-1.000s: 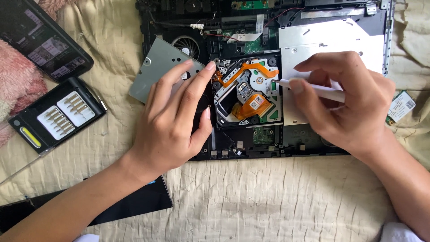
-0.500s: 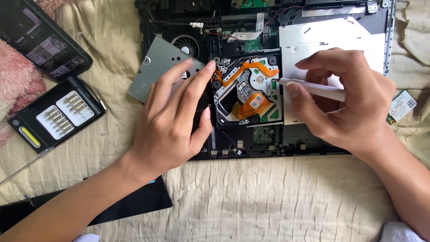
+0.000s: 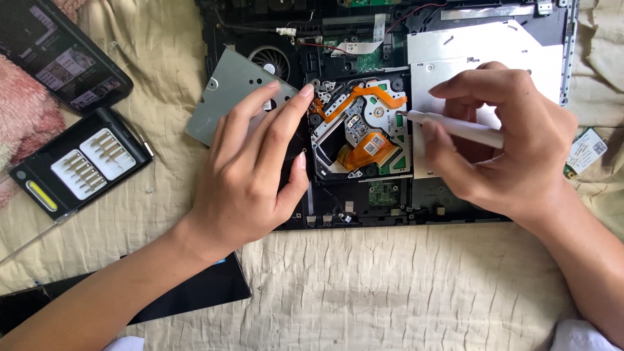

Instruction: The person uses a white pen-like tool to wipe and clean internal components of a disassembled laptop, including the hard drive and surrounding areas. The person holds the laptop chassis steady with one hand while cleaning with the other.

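White screwdriver in right hand

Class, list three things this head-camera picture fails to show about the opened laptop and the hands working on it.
1. Head view: the opened black laptop is cut off by the top edge.
2. The white pen-shaped screwdriver: its rear is hidden inside the right hand.
3. The grey metal cover plate: its lower part lies under the left hand.

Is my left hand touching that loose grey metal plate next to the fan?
Touching. The head view shows the left hand lying flat with its fingers resting across the grey metal plate, no gap visible.
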